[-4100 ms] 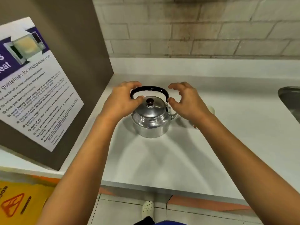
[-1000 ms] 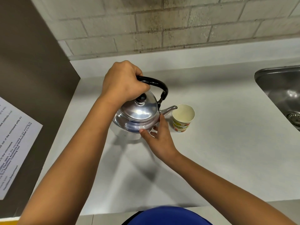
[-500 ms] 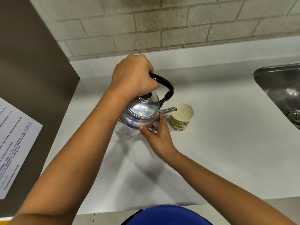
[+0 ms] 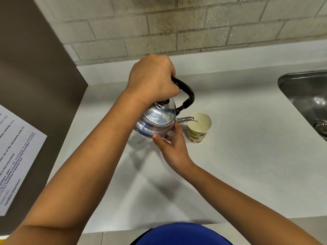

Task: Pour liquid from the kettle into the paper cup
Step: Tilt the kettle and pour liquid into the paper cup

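A shiny steel kettle [image 4: 156, 122] with a black handle hangs tilted above the white counter, its spout over the rim of the paper cup [image 4: 199, 127]. A thin stream of liquid runs from the spout into the cup, which holds pale liquid. The cup has a coloured fruit print and stands upright on the counter. My left hand [image 4: 153, 80] is closed around the top of the kettle's handle. My right hand [image 4: 172, 145] props the kettle's lower side with thumb and fingertips, just left of the cup.
A steel sink [image 4: 307, 98] is set into the counter [image 4: 247, 156] at the right. A dark panel [image 4: 35, 76] with a printed notice stands at the left. A brick wall [image 4: 177, 23] runs behind. The counter's front edge is near my body.
The kettle has tipped further toward the cup and liquid now runs out of the spout. Both hands keep their hold.
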### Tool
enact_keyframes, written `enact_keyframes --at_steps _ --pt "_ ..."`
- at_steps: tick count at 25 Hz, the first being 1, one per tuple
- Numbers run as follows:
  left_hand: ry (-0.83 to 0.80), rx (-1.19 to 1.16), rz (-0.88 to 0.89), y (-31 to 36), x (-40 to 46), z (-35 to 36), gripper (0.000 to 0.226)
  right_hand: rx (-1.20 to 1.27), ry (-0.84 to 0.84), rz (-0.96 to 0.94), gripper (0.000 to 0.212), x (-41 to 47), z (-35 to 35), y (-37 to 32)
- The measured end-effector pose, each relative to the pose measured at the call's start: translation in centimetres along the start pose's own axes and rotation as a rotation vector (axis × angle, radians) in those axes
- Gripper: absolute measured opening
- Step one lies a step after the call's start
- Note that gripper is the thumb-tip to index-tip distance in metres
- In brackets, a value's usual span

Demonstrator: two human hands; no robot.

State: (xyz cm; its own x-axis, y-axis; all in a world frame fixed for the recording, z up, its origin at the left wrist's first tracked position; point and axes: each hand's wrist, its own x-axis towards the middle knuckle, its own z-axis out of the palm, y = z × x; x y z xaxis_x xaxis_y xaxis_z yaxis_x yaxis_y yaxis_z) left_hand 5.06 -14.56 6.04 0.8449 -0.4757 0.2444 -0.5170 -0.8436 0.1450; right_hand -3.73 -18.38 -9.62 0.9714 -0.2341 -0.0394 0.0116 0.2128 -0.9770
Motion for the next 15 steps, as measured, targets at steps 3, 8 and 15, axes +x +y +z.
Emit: enact_keyframes --at_steps 3,8,15 --pt "0.004 0.011 0.004 0.17 0.12 -0.02 0.010 0.007 0.000 0.009 0.056 0.12 0.04 -0.11" --pt "-0.001 0.030 0.013 0.42 0.27 -0.12 0.011 0.029 0.002 0.014 0.057 0.14 0.22 -0.34" --pt "-0.016 0.030 0.012 0.36 0.30 -0.17 0.010 0.032 -0.012 0.013 0.050 0.00 0.31 -0.50"
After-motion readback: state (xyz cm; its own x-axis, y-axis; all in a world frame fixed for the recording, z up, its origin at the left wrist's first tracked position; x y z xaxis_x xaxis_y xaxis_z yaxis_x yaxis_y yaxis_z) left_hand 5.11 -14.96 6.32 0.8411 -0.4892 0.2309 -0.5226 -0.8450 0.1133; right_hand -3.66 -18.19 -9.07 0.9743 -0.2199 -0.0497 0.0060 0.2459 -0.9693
